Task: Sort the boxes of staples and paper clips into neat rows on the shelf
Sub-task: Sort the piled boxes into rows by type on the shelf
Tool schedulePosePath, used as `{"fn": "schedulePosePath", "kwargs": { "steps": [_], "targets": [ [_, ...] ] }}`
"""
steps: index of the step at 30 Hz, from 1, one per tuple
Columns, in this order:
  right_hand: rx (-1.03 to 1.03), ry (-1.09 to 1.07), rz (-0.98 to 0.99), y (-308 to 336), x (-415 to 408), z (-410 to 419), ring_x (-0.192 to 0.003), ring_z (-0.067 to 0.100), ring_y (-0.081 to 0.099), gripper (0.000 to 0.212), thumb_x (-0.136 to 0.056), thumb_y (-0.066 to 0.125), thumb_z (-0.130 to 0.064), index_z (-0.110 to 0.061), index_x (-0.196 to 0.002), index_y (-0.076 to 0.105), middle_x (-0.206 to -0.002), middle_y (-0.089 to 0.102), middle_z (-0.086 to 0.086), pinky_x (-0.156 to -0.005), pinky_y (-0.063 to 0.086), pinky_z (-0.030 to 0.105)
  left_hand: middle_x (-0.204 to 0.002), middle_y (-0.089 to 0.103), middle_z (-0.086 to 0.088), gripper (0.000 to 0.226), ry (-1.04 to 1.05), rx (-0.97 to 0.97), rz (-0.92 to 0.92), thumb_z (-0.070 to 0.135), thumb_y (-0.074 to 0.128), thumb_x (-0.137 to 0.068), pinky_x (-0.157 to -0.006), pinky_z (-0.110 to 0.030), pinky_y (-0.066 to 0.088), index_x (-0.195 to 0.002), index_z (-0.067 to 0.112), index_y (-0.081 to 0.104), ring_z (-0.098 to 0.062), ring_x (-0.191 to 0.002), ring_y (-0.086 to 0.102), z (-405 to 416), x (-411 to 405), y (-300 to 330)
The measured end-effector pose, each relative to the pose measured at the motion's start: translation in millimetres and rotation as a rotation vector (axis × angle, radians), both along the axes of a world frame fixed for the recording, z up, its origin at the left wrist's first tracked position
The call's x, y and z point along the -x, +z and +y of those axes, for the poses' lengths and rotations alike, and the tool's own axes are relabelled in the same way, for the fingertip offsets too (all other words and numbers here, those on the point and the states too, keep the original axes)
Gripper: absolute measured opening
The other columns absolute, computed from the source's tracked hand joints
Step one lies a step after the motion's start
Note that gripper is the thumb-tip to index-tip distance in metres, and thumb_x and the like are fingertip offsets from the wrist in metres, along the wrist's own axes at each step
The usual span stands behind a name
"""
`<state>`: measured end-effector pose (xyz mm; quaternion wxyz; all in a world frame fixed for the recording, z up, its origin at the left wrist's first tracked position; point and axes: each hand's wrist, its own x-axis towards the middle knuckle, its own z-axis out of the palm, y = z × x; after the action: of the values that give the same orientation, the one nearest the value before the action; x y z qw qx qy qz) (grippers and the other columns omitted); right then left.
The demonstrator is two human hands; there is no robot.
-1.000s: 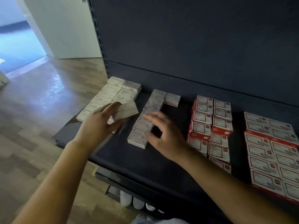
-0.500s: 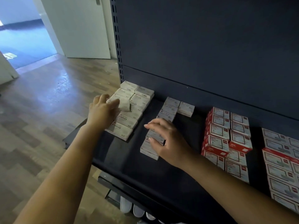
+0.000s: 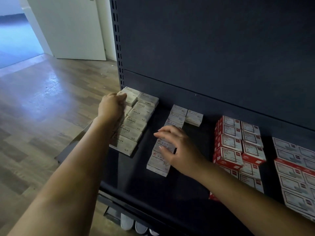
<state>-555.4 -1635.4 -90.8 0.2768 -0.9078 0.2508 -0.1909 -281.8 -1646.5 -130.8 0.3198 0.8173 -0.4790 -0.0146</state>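
Cream boxes marked STAPLES [image 3: 136,122] lie in two columns at the shelf's left end. My left hand [image 3: 111,106] reaches to the back of the left column, its fingers curled over a staples box [image 3: 129,97] there. To the right runs a single row of white boxes marked PAPER CLIPS [image 3: 158,163], with one more paper clip box [image 3: 194,117] beside its far end. My right hand [image 3: 179,149] rests on the middle of that row, fingers spread over the boxes and thumb against the row's side.
Red-and-white boxes [image 3: 238,143] are stacked in two columns right of my right hand, with another red-and-white block [image 3: 293,169] at the far right. The dark shelf [image 3: 179,193] has a dark back panel [image 3: 213,57]. Wooden floor [image 3: 42,108] lies left; white shoes [image 3: 134,225] show below.
My left hand carried a staples box from the front of the left column to its back end. The right hand stayed on the paper clip row. The camera has come closer.
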Motion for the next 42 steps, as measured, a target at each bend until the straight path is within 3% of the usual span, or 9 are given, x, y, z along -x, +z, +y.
{"fn": "schedulePosePath", "kwargs": {
  "steps": [3,9,11,14,22,26,31,40,42],
  "targets": [
    [-0.004,-0.016,-0.002,0.2,0.4,-0.4,-0.114,0.003,0.04,0.036,-0.087,0.055,-0.019,-0.012,-0.122,0.059,-0.119,0.051,-0.004,-0.093,0.024,0.002,-0.118,0.056,-0.017,0.037,-0.03,-0.024,0.084,-0.008,0.048,-0.079,-0.086,-0.037,0.043,-0.111,0.005,0.063,-0.034,-0.105,0.053,-1.3,2.3,6.3],
    [-0.003,-0.03,0.0,-0.4,-1.0,1.1,-0.114,0.004,0.041,0.041,-0.082,0.049,-0.025,-0.013,-0.12,0.06,-0.118,0.051,-0.004,-0.093,0.025,0.004,-0.101,0.056,-0.014,0.013,-0.061,-0.101,0.191,0.007,0.053,-0.083,-0.072,-0.04,0.047,-0.093,0.013,0.047,-0.032,-0.09,0.055,-0.9,1.3,14.4],
    [0.01,-0.04,-0.001,0.0,1.0,-0.4,-0.114,0.008,0.043,0.04,-0.082,0.05,-0.023,-0.012,-0.119,0.061,-0.118,0.052,-0.002,-0.094,0.026,0.008,-0.106,0.053,-0.012,0.017,-0.04,-0.12,0.15,0.009,0.053,-0.083,-0.076,-0.037,0.042,-0.1,0.008,0.052,-0.033,-0.102,0.051,1.0,3.7,14.7],
    [0.056,-0.064,-0.016,1.4,5.9,-2.6,-0.113,0.011,0.045,0.038,-0.081,0.053,-0.02,-0.011,-0.117,0.062,-0.115,0.054,-0.002,-0.094,0.027,0.011,-0.139,0.042,-0.012,0.049,-0.001,-0.094,0.049,0.014,0.052,-0.089,-0.105,-0.045,0.032,-0.137,0.007,0.041,-0.03,-0.131,0.033,11.4,20.5,15.7],
    [0.189,-0.245,-0.04,2.1,41.1,0.8,-0.111,0.021,0.048,0.042,-0.079,0.054,-0.021,-0.008,-0.118,0.061,-0.115,0.056,0.004,-0.093,0.034,0.029,-0.141,0.043,-0.013,0.049,-0.172,0.055,-0.07,0.019,0.054,-0.092,-0.11,-0.048,0.028,-0.138,0.008,0.043,-0.034,-0.135,0.03,59.1,116.4,16.1],
    [0.165,-0.278,-0.06,7.3,74.8,1.6,-0.114,0.019,0.046,0.038,-0.084,0.062,-0.012,-0.006,-0.121,0.058,-0.119,0.053,0.003,-0.093,0.028,0.015,-0.131,0.052,-0.015,0.048,-0.339,0.178,0.023,0.019,0.051,-0.085,-0.102,-0.041,0.039,-0.13,0.001,0.051,-0.034,-0.123,0.046,62.2,168.8,26.6],
    [0.098,-0.362,-0.138,15.6,132.0,4.9,-0.114,0.005,0.04,0.04,-0.084,0.063,-0.007,-0.01,-0.123,0.057,-0.116,0.044,-0.01,-0.093,0.021,-0.003,-0.131,0.052,-0.013,0.045,-0.441,0.197,0.033,0.019,0.052,-0.087,-0.1,-0.027,0.032,-0.13,0.005,0.052,-0.029,-0.122,0.047,56.1,229.0,36.1],
    [0.178,-0.534,-0.189,11.6,264.5,-6.5,-0.114,0.015,0.046,0.039,-0.082,0.064,-0.009,-0.005,-0.12,0.059,-0.12,0.051,0.003,-0.099,0.034,0.019,-0.129,0.054,-0.017,0.046,-0.663,0.211,-0.143,0.023,0.045,-0.086,-0.099,-0.049,0.041,-0.127,0.004,0.054,-0.037,-0.124,0.045,33.4,350.9,48.6],
    [0.192,-0.579,-0.22,5.6,296.4,-8.2,-0.113,0.01,0.043,0.04,-0.079,0.063,-0.01,-0.005,-0.119,0.06,-0.118,0.05,0.0,-0.098,0.031,0.012,-0.127,0.054,-0.018,0.045,-0.703,0.21,-0.15,0.023,0.044,-0.087,-0.098,-0.052,0.043,-0.126,0.004,0.055,-0.038,-0.123,0.046,29.3,382.4,47.4]
  ]
}}
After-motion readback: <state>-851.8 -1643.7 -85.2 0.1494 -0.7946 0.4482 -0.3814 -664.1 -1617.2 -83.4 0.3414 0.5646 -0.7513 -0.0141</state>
